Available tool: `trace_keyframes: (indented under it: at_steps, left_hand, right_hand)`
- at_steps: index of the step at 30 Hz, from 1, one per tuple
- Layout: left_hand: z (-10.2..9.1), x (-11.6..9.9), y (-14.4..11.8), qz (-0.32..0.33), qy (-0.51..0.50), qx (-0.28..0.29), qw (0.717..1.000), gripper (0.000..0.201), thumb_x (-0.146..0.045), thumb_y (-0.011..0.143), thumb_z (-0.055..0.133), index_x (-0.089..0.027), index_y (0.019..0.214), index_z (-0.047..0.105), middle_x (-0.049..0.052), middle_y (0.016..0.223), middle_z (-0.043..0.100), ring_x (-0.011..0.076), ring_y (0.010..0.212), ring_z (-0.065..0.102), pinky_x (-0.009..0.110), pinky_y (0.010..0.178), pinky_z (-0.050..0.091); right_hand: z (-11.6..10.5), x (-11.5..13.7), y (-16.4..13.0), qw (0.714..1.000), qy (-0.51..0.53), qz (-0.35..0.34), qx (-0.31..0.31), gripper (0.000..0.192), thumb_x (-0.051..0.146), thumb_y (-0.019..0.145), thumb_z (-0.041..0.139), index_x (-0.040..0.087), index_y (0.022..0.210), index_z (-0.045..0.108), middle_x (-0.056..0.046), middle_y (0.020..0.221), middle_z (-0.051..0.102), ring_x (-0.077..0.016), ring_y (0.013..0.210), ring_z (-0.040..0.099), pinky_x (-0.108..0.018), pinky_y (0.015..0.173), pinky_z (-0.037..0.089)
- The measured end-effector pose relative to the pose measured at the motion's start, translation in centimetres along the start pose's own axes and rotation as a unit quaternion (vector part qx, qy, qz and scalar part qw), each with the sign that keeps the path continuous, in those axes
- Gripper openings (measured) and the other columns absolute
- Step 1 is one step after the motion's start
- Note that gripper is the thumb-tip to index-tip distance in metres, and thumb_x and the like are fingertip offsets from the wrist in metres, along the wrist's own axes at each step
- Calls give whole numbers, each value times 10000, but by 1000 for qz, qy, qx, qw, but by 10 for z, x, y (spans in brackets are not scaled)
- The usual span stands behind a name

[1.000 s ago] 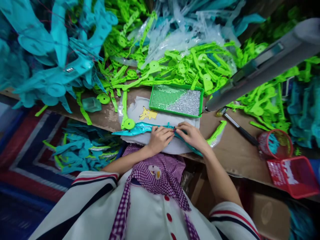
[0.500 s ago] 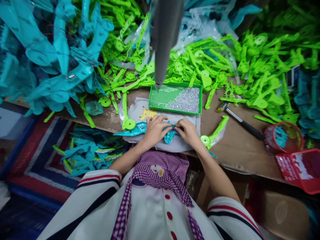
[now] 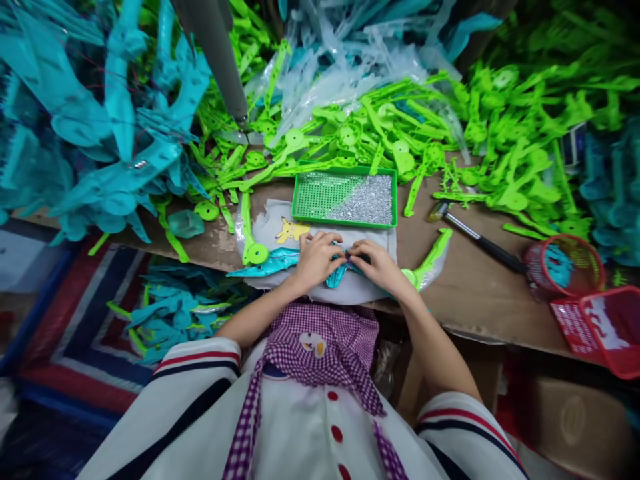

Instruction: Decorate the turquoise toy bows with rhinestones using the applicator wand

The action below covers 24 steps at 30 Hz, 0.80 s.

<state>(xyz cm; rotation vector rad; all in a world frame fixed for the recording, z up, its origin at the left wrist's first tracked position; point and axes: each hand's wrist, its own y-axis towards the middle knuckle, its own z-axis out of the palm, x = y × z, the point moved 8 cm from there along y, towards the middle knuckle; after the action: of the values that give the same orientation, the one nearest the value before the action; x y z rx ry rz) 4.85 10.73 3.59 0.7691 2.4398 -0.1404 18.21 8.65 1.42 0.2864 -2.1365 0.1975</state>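
Near the front edge of the surface [image 3: 473, 300], 1 blue plastic part [image 3: 274, 261] is held by the left hand [image 3: 318, 259] and right hand [image 3: 378, 267], each grip pinched closed.

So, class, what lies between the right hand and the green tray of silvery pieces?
Only a strip of grey cloth lies between the right hand and the green tray, as the head view shows.

Glossy teal plastic part [image 3: 273, 261] over matt cloth [image 3: 357, 288]; at one o'clock, shiny metallic bits [image 3: 369, 201] in a textured plastic tray [image 3: 345, 222]; at three, polished metal hammer shaft [image 3: 463, 225].
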Motion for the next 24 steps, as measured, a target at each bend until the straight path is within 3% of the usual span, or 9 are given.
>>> trace_keyframes:
  at_steps: [3, 8, 13, 21, 24]
  left_hand:
    - [2, -5, 6, 28, 18, 24, 999, 110, -270, 925, 689, -255, 841, 757, 21, 1178, 711, 261, 1102, 587, 499, 990, 292]
    - [7, 6, 10, 4, -48, 86, 995, 75, -283, 918, 703, -266, 890, 771, 22, 1213, 686, 250, 1123, 604, 463, 966, 339]
    - [-1, 8, -1, -10, -5, 45, 999, 106, -322, 909, 714, -270, 972, 781, 58, 1417, 583, 312, 1216, 553, 516, 977, 366]
    - [10, 23, 11, -56, -71, 58, 994, 97, -354, 864, 768, -269, 832, 801, 45, 1245, 659, 293, 1172, 573, 505, 970, 388]
    - [9, 18, 10, -49, -58, 57, 996, 73, -343, 878, 756, -286, 859, 797, 25, 1242, 679, 279, 1164, 585, 499, 972, 374]
  right_hand:
    - [-1, -1, -3, 1000, 15, -7, 15, 183, 354, 921, 617, 224, 1031, 684, -89, 1133, 645, -233, 1103, 621, -454, 1021, 481]
    - [-1, 1, -2, 1000, -18, 3, -15, 137, 347, 919, 629, 216, 954, 643, -76, 1016, 637, -228, 1004, 625, -424, 933, 509]
    - [1, 0, -2, 1000, -8, -9, -15, 134, 327, 914, 634, 219, 989, 662, -95, 1075, 653, -241, 1060, 635, -443, 967, 508]
    - [0, -2, -4, 1000, 10, 1, -17, 160, 345, 908, 649, 219, 1001, 679, -95, 1088, 656, -247, 1076, 635, -450, 981, 506]
    - [0, 0, -4, 1000, 6, 0, -18, 143, 324, 913, 637, 219, 1004, 668, -95, 1091, 654, -243, 1072, 634, -437, 972, 506]
